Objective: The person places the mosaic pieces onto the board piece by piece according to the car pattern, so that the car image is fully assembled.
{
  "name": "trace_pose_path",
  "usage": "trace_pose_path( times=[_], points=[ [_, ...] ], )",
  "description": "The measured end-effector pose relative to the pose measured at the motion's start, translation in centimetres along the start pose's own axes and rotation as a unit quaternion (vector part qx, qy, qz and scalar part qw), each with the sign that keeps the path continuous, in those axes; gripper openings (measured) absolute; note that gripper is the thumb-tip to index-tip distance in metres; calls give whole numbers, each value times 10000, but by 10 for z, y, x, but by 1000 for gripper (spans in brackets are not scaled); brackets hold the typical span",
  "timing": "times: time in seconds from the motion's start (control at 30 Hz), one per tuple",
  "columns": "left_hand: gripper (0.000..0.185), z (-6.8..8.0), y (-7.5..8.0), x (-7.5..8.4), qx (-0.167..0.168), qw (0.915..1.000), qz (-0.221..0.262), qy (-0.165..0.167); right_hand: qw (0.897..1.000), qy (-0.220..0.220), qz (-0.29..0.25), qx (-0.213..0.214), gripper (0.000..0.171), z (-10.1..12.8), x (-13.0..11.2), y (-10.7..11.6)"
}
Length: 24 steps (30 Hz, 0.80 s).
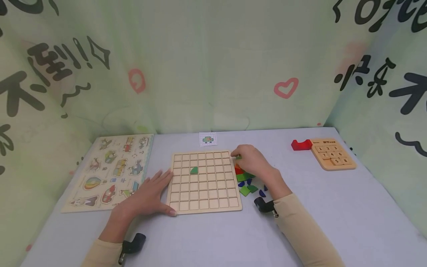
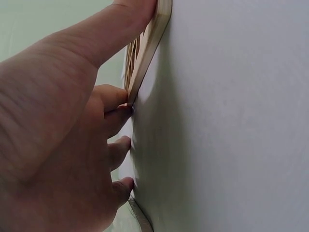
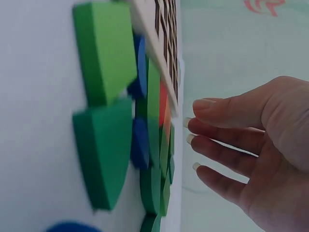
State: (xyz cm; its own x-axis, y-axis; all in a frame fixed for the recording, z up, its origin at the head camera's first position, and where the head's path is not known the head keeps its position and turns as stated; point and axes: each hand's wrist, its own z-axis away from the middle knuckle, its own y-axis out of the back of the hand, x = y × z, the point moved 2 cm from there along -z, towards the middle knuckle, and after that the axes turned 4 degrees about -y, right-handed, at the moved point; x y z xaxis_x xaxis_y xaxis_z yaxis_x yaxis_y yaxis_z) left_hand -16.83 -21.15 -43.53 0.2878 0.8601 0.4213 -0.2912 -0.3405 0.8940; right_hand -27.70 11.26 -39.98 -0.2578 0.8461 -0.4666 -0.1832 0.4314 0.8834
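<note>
A wooden grid board (image 1: pixel 204 181) lies flat on the table, with one green quarter-round piece (image 1: pixel 194 170) in a cell left of centre in the upper half. My left hand (image 1: pixel 151 194) rests with spread fingers against its left side, the thumb at the near left corner; the left wrist view shows the thumb on the board's edge (image 2: pixel 153 41). Over the board's far right corner, my right hand (image 1: pixel 251 161) hovers above loose coloured blocks. In the right wrist view its fingers are loosely bent, with nothing visible between them. A light green block (image 3: pixel 108 53) and a dark green block (image 3: pixel 106 154) lie below.
Behind the board lies a small card (image 1: pixel 208 139) with a turtle-like picture. A picture puzzle board (image 1: pixel 110 170) is on the left. At the far right sit a wooden number board (image 1: pixel 333 155) and a red piece (image 1: pixel 301 145). A printed curtain (image 1: pixel 213 74) surrounds the table.
</note>
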Motion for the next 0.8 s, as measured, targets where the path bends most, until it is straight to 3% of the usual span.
trace_pose_path(
  times=[0.27,0.8],
  points=[
    [133,0,0,-1,-20,10000,-21,4,9996,-215,174,19,33,-3,19,1],
    [134,-1,-2,-2,-11,10000,0,-31,9994,-154,110,282,23,-10,26,-1]
  ],
)
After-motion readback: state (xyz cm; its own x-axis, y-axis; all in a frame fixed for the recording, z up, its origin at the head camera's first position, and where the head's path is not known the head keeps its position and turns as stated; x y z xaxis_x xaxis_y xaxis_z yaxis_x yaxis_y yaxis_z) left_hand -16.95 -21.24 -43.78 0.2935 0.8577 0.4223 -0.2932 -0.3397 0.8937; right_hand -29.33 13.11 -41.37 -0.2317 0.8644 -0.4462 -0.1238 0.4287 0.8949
